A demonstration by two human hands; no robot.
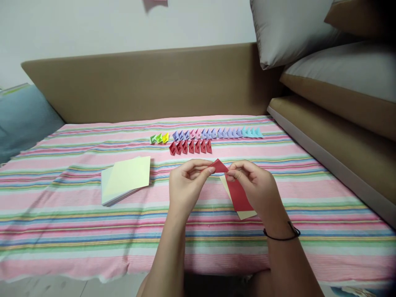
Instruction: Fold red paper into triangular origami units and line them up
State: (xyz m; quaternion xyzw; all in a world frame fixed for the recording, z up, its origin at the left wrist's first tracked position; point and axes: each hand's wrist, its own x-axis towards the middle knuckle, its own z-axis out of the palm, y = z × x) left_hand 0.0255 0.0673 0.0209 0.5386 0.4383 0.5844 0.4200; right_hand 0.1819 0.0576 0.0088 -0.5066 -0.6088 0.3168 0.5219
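Because both ends seem to need steadying, the left hand (184,179) and right hand (259,182) pinch opposite corners of the folded red paper (219,166), near a flat red sheet (238,197).

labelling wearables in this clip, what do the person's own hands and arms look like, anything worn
Both the left hand and right hand are gloveless, and the forearms show no sleeves. A thin black band circles the right wrist, with a short piece sticking up; nothing shows on the left wrist.
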